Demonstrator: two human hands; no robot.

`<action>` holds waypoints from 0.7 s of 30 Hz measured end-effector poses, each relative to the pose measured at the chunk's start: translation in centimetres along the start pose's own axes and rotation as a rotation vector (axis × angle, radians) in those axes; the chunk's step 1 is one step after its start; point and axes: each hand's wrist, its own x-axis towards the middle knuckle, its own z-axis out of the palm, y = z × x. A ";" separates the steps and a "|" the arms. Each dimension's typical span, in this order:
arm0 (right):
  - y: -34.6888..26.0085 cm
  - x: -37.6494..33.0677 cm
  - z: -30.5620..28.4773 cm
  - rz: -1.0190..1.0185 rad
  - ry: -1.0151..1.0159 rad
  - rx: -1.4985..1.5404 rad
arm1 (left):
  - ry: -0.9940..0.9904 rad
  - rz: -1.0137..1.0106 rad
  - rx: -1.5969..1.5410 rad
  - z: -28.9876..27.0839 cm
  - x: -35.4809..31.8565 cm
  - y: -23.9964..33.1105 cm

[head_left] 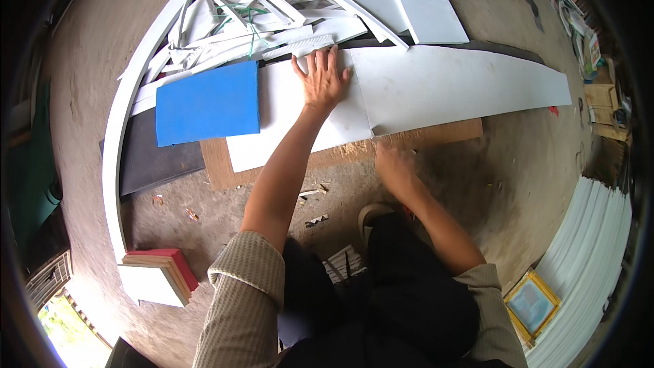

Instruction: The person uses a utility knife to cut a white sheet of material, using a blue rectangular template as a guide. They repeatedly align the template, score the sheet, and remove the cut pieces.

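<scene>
White sheet (463, 85) lies over brown board (449, 133), left end partly under blue panel (208, 103). Left hand (322, 83) flat on sheet: grip spread, clasping nothing. Right hand (397, 167) curled by near edge, blurred; its grip we cannot determine. We judge sheet light, semi-stiff, slippery, easily creased; best held by both long edges.

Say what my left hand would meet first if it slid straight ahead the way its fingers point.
Your left hand would likely meet the narrow white strip by the scrap pile first; whether its fingers touch it now is unclear.
</scene>
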 end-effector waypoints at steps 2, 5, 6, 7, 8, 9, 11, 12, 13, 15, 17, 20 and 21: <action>0.5 -0.9 1.0 -0.008 0.023 -0.013 | -0.005 0.006 -0.013 0.1 0.0 0.0; 0.4 -1.9 2.0 0.022 0.036 -0.041 | 0.007 0.020 -0.004 0.2 0.0 -0.1; 0.3 -2.2 2.2 0.039 0.037 -0.052 | -0.034 0.013 -0.015 0.2 0.0 -0.3; 0.8 -2.1 2.1 0.028 0.025 0.012 | -0.062 0.012 -0.029 0.0 0.6 -0.1; 1.4 -2.1 1.8 0.017 0.013 0.075 | -0.090 0.010 -0.043 -0.3 1.1 -0.1; 2.1 -2.2 1.5 0.005 0.002 0.138 | -0.263 0.002 -0.116 -0.8 1.5 -0.4; 2.4 -2.9 0.5 0.000 0.006 0.167 | -0.379 0.070 -0.102 -1.7 2.5 -1.3; 2.5 -3.1 -0.2 -0.002 0.004 0.183 | -0.447 0.100 -0.090 -2.2 3.2 -1.4; 2.2 -3.0 -1.5 0.036 0.012 0.235 | -0.497 0.091 -0.074 -2.9 3.8 -1.8; 2.2 -2.5 -4.5 0.123 0.022 0.325 | -0.595 0.070 -0.059 -3.8 4.8 -1.8; 3.1 -1.5 -5.9 0.105 0.182 0.417 | -0.602 0.077 -0.203 -4.1 5.7 -1.4; 4.0 -0.2 -7.6 0.088 0.279 0.427 | -0.570 0.111 -0.297 -5.7 6.2 -0.2; 3.9 0.0 -7.9 0.083 0.282 0.414 | -0.590 0.102 -0.316 -6.5 6.4 0.3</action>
